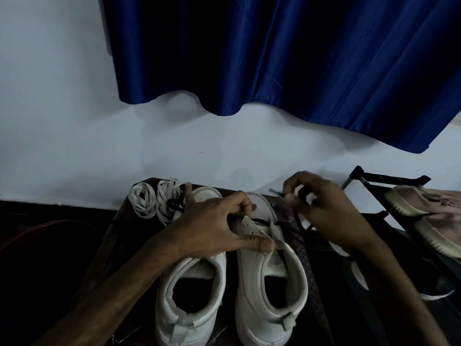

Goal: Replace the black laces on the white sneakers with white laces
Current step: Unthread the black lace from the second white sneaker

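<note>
Blue curtain [274, 58] hangs across the top; at lower centre the left hand [214, 226] grips one white sneaker [269, 283], the right hand [324, 208] pinching its black lace [260, 222] just to the right.

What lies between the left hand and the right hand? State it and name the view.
Head view: between the left hand and right hand lies the front of a white sneaker, with the black lace crossing its eyelets.
</note>
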Demonstrator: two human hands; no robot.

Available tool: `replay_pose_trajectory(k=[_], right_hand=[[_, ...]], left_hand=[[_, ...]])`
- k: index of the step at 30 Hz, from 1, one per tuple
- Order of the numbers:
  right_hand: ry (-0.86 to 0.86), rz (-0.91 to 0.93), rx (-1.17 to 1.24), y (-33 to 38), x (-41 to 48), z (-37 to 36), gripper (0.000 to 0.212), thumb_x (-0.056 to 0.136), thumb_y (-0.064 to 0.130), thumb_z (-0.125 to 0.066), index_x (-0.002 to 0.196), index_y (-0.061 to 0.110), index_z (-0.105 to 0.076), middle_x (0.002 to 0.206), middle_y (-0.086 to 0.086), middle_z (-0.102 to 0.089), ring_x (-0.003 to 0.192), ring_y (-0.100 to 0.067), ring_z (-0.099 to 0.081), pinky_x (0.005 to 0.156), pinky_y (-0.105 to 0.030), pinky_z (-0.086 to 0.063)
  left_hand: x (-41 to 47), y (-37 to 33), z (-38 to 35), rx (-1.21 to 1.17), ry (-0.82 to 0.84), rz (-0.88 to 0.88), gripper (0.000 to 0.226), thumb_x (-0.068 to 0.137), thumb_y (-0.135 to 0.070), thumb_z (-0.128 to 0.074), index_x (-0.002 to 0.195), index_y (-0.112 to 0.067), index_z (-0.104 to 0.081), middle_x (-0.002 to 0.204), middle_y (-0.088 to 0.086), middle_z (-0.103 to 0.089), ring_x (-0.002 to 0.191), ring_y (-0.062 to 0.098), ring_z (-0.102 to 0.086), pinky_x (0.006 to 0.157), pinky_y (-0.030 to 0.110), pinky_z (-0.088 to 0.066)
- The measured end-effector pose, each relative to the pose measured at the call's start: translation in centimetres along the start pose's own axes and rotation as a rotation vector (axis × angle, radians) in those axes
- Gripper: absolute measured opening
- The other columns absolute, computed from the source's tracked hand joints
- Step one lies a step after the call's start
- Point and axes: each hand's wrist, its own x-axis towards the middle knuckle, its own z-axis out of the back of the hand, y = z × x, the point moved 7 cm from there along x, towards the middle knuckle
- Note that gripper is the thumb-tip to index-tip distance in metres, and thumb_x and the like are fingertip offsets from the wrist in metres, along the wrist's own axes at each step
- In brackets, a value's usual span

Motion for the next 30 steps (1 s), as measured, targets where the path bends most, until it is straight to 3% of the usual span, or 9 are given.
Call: replay_pose_trajectory(k=[4,9,13,15,17,20,26,28,30], right_hand=[[-0.181,-0.135,0.359,-1.7,-0.2,2.1,0.009,0.098,0.009,-0.054,0.091,0.013,-0.058,0.085,0.002,-0.072,0.076,-0.009,-0.060,0.067,-0.023,-0.045],[-0.016,-0.240,0.676,-2.9,-0.2,-0.4,0.006,0.096,0.005,-0.056,0.101,0.001,-0.056,0.073,-0.012,-0.065,0.059,-0.022,-0.049,0.049,-0.021,-0.042],[0.076,-0.239,0.460,-4.3,0.4,-1.3,0.011,0.096,0.006,-0.059,0.106,0.005,-0.058,0.068,-0.006,-0.066,0.052,-0.015,-0.053,0.047,-0.022,-0.045],[0.098,-0.167,0.305,-4.9,0.8,-1.7,0.013,0.095,0.006,-0.058,0.100,0.014,-0.065,0.075,-0.005,-0.067,0.058,-0.014,-0.059,0.053,-0.024,-0.052],[0.127,-0.068,0.124,-5.1,1.0,-2.0,0.020,0.093,0.006,-0.059,0.097,0.019,-0.073,0.084,0.007,-0.067,0.068,-0.007,-0.062,0.065,-0.019,-0.051],[0.166,0.039,0.104,-5.5,0.6,-2.3,0.020,0.090,0.009,-0.067,0.098,0.025,-0.076,0.097,0.006,-0.066,0.083,-0.003,-0.061,0.075,-0.011,-0.046],[0.141,0.171,0.152,-6.2,-0.4,-2.9,0.029,0.082,0.008,-0.075,0.104,0.026,-0.077,0.098,-0.002,-0.064,0.088,-0.004,-0.060,0.079,-0.011,-0.042],[0.103,0.189,0.178,-6.4,-1.0,-2.9,0.031,0.082,0.008,-0.074,0.106,0.027,-0.076,0.100,-0.003,-0.065,0.094,-0.007,-0.061,0.086,-0.016,-0.045],[0.093,0.199,0.182,-6.7,-1.3,-3.0,0.033,0.082,0.011,-0.073,0.108,0.033,-0.074,0.103,-0.003,-0.065,0.100,-0.009,-0.061,0.093,-0.024,-0.047]], left_hand=[[0.0,0.4,0.3,-0.032,-0.093,0.008,0.066,0.060,-0.095,-0.041,0.096,-0.040,-0.049,0.119,-0.039,-0.060,0.119,-0.019,-0.046,0.110,0.054,0.026],[0.9,0.1,0.8,-0.077,-0.209,0.038,0.054,0.075,-0.085,-0.044,0.098,-0.038,-0.058,0.097,-0.036,-0.068,0.100,-0.017,-0.058,0.116,0.057,0.013],[2.2,-1.6,1.2,0.183,-0.237,0.065,0.020,0.088,-0.057,-0.058,0.099,-0.041,-0.063,0.091,-0.028,-0.068,0.081,-0.011,-0.060,0.118,0.051,0.010],[3.2,-2.5,0.4,0.281,-0.157,0.064,0.009,0.089,-0.048,-0.063,0.095,-0.042,-0.067,0.097,-0.025,-0.062,0.085,-0.009,-0.058,0.119,0.051,0.007],[3.8,-3.2,0.0,0.340,-0.101,0.075,0.003,0.088,-0.044,-0.067,0.089,-0.042,-0.069,0.096,-0.026,-0.060,0.089,-0.009,-0.058,0.119,0.049,0.005],[4.6,-3.9,-0.3,0.399,-0.072,0.097,0.005,0.083,-0.043,-0.073,0.085,-0.040,-0.069,0.087,-0.029,-0.061,0.091,-0.008,-0.055,0.117,0.045,0.002],[5.4,-4.5,-1.0,0.542,-0.032,0.137,0.010,0.086,-0.036,-0.069,0.077,-0.034,-0.064,0.086,-0.025,-0.060,0.099,0.001,-0.056,0.113,0.039,-0.015],[5.5,-4.5,-1.1,0.513,-0.057,0.155,0.006,0.089,-0.032,-0.065,0.084,-0.030,-0.065,0.090,-0.018,-0.063,0.099,0.007,-0.059,0.097,0.030,-0.035],[5.5,-3.7,-0.8,0.427,-0.093,0.214,0.008,0.092,-0.027,-0.064,0.085,-0.025,-0.064,0.084,-0.015,-0.067,0.087,0.011,-0.062,0.075,0.026,-0.040]])
